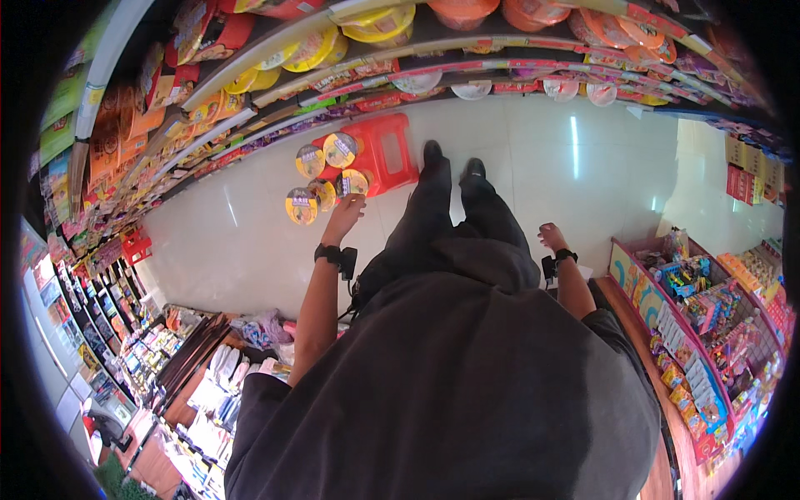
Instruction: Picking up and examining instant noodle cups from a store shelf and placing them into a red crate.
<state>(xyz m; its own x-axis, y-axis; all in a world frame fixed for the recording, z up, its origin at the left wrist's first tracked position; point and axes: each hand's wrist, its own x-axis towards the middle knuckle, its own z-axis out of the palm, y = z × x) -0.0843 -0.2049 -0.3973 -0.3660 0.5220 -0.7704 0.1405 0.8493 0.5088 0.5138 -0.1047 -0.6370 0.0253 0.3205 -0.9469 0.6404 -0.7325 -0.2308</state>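
Note:
My left hand (347, 215) hangs in front of me with its fingers loosely bent, and nothing shows in it. Just beyond its fingertips is a round instant noodle tub (352, 183) with a yellow and black lid; whether they touch is unclear. Several like tubs cluster there, among them one at the near left (302, 206) and one at the back (340, 150). They stand at the left side of a red plastic stool (395, 153), partly overlapping it in view. Away to the right, my right hand (552, 236) hangs bare, fingers slightly curled.
Store shelves (456, 47) with packaged noodles and bowls curve across the front and left. At right stands a candy display bin (672, 312) on a wooden platform. Another red stool (135, 244) is far left. Goods lie on a table (181, 409) behind my left side. Pale tiles (531, 175) cover the floor.

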